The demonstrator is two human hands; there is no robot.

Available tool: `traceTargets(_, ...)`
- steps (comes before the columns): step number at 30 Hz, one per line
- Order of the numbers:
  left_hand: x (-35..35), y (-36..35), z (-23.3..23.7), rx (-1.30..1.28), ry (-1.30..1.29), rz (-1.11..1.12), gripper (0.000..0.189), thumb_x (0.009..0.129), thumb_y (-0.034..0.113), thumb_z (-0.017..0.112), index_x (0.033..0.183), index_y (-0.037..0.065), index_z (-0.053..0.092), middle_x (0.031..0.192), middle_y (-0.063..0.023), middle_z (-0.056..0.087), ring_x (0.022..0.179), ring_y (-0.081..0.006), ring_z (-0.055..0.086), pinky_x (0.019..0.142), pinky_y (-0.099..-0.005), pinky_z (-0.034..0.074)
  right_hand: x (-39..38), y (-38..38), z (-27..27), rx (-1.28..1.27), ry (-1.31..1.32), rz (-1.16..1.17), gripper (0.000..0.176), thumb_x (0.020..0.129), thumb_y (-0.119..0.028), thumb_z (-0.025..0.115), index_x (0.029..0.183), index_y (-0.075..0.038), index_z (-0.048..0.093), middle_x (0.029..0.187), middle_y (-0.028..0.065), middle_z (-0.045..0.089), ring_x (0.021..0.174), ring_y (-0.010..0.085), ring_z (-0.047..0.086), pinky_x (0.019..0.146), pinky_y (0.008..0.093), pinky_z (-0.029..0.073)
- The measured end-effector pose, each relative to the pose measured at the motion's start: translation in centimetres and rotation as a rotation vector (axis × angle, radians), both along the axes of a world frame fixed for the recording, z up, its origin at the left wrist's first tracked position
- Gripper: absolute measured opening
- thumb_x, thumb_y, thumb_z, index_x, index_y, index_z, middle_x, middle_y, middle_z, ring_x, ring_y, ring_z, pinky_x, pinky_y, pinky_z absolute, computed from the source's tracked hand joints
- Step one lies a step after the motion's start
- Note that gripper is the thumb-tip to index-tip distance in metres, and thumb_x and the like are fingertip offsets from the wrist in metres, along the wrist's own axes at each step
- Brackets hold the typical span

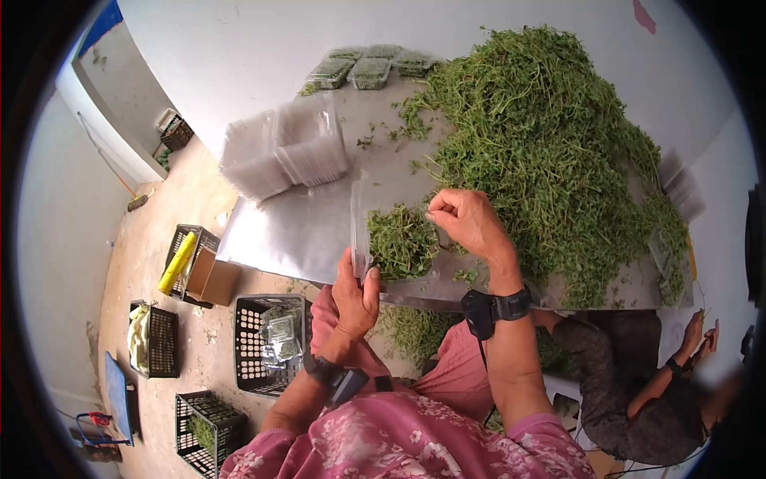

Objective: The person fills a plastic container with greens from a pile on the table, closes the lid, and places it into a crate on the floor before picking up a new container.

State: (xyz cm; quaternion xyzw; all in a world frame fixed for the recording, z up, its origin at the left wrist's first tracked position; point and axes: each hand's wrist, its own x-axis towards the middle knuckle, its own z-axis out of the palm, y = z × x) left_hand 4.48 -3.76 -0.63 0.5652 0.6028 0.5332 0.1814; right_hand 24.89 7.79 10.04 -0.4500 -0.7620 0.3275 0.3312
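A clear plastic box (pixel 401 242) full of green sprigs lies near the front edge of the metal table (pixel 279 231), its lid raised on the left side. My left hand (pixel 356 294) grips the box's left front corner, thumb on top and fingers by the lid. Over the box's right rim is my right hand (pixel 469 221), its fingers closed in a pinch; what they hold, if anything, is too small to tell. A large heap of green sprigs (pixel 542 160) rises just beyond and to the right of that hand.
Stacked empty clear boxes (pixel 283 148) stand at the table's left. Several filled boxes (pixel 370 72) sit at the back. Black crates (pixel 273 343) are on the floor at left. Another person (pixel 638 391) sits at the lower right.
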Motion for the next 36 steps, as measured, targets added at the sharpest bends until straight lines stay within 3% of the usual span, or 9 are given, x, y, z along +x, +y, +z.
traceTargets(4, 0.3, -0.2, 0.9, -0.015, -0.002, -0.002, 0.05, 0.093, 0.02, 0.058, 0.134, -0.002, 0.043, 0.103, -0.0221, 0.062, 0.09, -0.0341, 0.063, 0.078, -0.0393, 0.049, -0.9, -0.3, -0.6, -0.067, -0.162, 0.092, 0.016, 0.077, -0.005, 0.071, 0.089, 0.004, 0.065, 0.076, 0.0149, 0.067, 0.069, 0.0213, 0.066, 0.062, 0.0343, 0.05)
traceTargets(5, 0.2, -0.1, 0.7, 0.007, 0.019, 0.004, 0.05, 0.092, 0.02, 0.059, 0.135, -0.002, 0.043, 0.104, -0.0221, 0.062, 0.09, -0.034, 0.063, 0.078, -0.0391, 0.049, -1.8, -0.7, -1.1, 0.043, -0.239, 0.044, 0.007, 0.079, -0.005, 0.066, 0.083, 0.001, 0.066, 0.08, 0.0193, 0.067, 0.077, 0.0375, 0.066, 0.068, 0.0427, 0.051)
traceTargets(9, 0.1, 0.2, -0.2, 0.068, 0.099, 0.028, 0.053, 0.091, 0.018, 0.059, 0.136, -0.003, 0.042, 0.106, -0.022, 0.061, 0.093, -0.0336, 0.062, 0.081, -0.0386, 0.049, -3.8, -1.3, -2.2, 0.328, -0.241, 0.004, 0.005, 0.083, -0.002, 0.058, 0.082, 0.0, 0.062, 0.083, 0.0169, 0.062, 0.078, 0.0405, 0.061, 0.069, 0.0474, 0.049)
traceTargets(12, 0.2, 0.0, 0.3, 0.025, 0.075, 0.025, 0.054, 0.09, 0.018, 0.06, 0.136, -0.004, 0.042, 0.109, -0.0225, 0.06, 0.096, -0.0339, 0.062, 0.084, -0.0383, 0.049, -4.9, -1.3, -2.8, 0.432, -0.192, -0.095, 0.006, 0.083, 0.0, 0.056, 0.084, 0.0, 0.062, 0.084, 0.0173, 0.062, 0.079, 0.0403, 0.061, 0.069, 0.0471, 0.049)
traceTargets(18, 0.1, 0.0, 0.1, -0.052, -0.038, -0.007, 0.055, 0.09, 0.02, 0.061, 0.136, -0.003, 0.042, 0.111, -0.0219, 0.06, 0.098, -0.0317, 0.062, 0.085, -0.0376, 0.049, -4.6, -0.6, -3.6, 0.464, -0.133, 0.055, 0.011, 0.081, 0.004, 0.054, 0.089, 0.001, 0.061, 0.083, 0.0192, 0.064, 0.081, 0.04, 0.064, 0.07, 0.0472, 0.05)
traceTargets(21, 0.0, -0.1, 0.0, -0.047, -0.011, 0.005, 0.054, 0.09, 0.02, 0.062, 0.135, -0.003, 0.042, 0.111, -0.0212, 0.06, 0.098, -0.0305, 0.062, 0.085, -0.0374, 0.048, -3.3, -0.5, -2.4, 0.272, -0.007, 0.092, 0.014, 0.088, -0.001, 0.058, 0.099, 0.002, 0.065, 0.092, 0.0194, 0.068, 0.083, 0.0346, 0.068, 0.071, 0.0396, 0.053)
traceTargets(25, 0.0, -0.1, -0.6, -0.095, -0.094, -0.011, 0.052, 0.09, 0.018, 0.061, 0.134, -0.002, 0.043, 0.11, -0.0214, 0.061, 0.098, -0.0317, 0.062, 0.084, -0.0372, 0.049, -1.7, -0.2, -0.9, 0.218, 0.127, -0.035, 0.016, 0.087, -0.004, 0.063, 0.101, 0.002, 0.065, 0.086, 0.0129, 0.071, 0.078, 0.0197, 0.069, 0.067, 0.0321, 0.053)
traceTargets(32, 0.1, 0.1, -0.9, 0.027, -0.044, -0.011, 0.052, 0.09, 0.017, 0.061, 0.135, -0.002, 0.043, 0.109, -0.021, 0.061, 0.095, -0.0311, 0.063, 0.083, -0.0371, 0.049, 0.5, 0.2, -1.2, -0.037, -0.118, 0.002, 0.024, 0.081, -0.007, 0.07, 0.101, 0.002, 0.064, 0.081, 0.014, 0.07, 0.07, 0.021, 0.067, 0.063, 0.0355, 0.051)
traceTargets(36, 0.2, 0.0, -0.5, -0.009, -0.057, -0.009, 0.052, 0.09, 0.017, 0.061, 0.135, -0.002, 0.042, 0.108, -0.0212, 0.061, 0.095, -0.0319, 0.063, 0.083, -0.0375, 0.049, -0.8, -0.1, -1.7, -0.018, -0.202, 0.021, 0.023, 0.078, -0.006, 0.07, 0.098, 0.001, 0.064, 0.079, 0.0163, 0.068, 0.069, 0.0262, 0.066, 0.064, 0.0382, 0.05)
